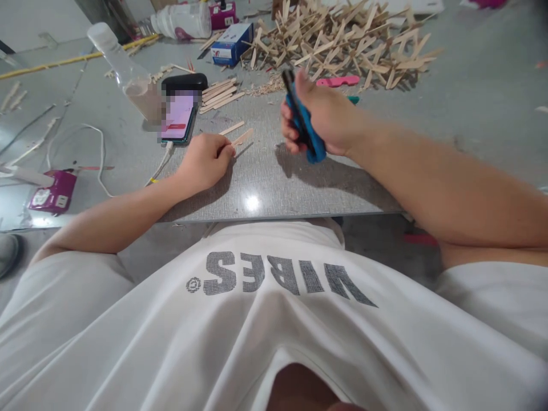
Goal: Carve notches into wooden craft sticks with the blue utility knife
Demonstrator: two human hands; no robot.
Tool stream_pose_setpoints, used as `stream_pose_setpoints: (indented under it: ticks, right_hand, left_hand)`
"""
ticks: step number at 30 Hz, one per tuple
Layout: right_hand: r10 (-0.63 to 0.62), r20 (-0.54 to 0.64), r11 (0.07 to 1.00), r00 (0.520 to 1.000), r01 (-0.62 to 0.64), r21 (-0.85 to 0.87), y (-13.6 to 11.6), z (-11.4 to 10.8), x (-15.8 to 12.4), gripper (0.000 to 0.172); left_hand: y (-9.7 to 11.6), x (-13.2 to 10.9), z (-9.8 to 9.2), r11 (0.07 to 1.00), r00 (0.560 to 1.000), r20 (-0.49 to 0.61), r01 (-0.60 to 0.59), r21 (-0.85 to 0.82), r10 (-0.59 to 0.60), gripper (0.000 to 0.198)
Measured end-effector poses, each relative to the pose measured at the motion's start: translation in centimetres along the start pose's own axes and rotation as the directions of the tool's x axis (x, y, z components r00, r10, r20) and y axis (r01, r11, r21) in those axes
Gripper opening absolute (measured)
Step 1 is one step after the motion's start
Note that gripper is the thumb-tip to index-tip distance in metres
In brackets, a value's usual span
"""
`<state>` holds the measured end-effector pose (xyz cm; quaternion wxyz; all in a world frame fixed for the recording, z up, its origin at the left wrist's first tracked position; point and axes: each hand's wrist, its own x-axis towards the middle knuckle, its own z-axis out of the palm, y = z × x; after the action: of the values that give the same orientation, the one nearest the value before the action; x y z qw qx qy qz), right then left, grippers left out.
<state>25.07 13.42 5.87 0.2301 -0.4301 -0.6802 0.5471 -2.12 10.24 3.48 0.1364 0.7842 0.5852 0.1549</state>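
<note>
My left hand rests on the grey table, fingers closed in a pinch on a short wooden craft stick whose tip points away to the right. Another craft stick lies just beyond it. Above the table, my right hand is wrapped round a blue-and-black hand tool, held upright and slightly blurred; its exact kind is not clear. A small row of loose craft sticks lies beyond my left hand. Behind my right hand is a pink tool handle, with a green piece partly hidden.
A big heap of joined craft sticks fills the back. A blue box, a clear jar, a phone with a cable, a black case and a bottle stand left. A purple socket block sits far left.
</note>
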Motion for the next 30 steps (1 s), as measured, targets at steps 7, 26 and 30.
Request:
stream_pose_setpoints:
  ticks: [7,26,30]
  right_hand:
    - [0.004,-0.041,0.963,0.999,0.008,0.268,0.9,-0.8,0.9,0.066]
    - [-0.106,-0.048,0.967,0.993,0.114,0.226,1.6,1.6,0.4,0.059]
    - [-0.11,-0.022,0.952,0.994,0.112,0.286,2.1,1.8,0.7,0.052]
  left_hand:
    - [0.3,-0.6,0.0,0.989,0.999,-0.01,-0.054,-0.138,0.053,0.028]
    - [-0.2,-0.7,0.3,0.818,0.99,0.096,-0.031,-0.574,0.105,0.016]
    - [-0.4,-0.6,0.5,0.839,0.983,0.118,-0.056,-0.541,0.142,0.019]
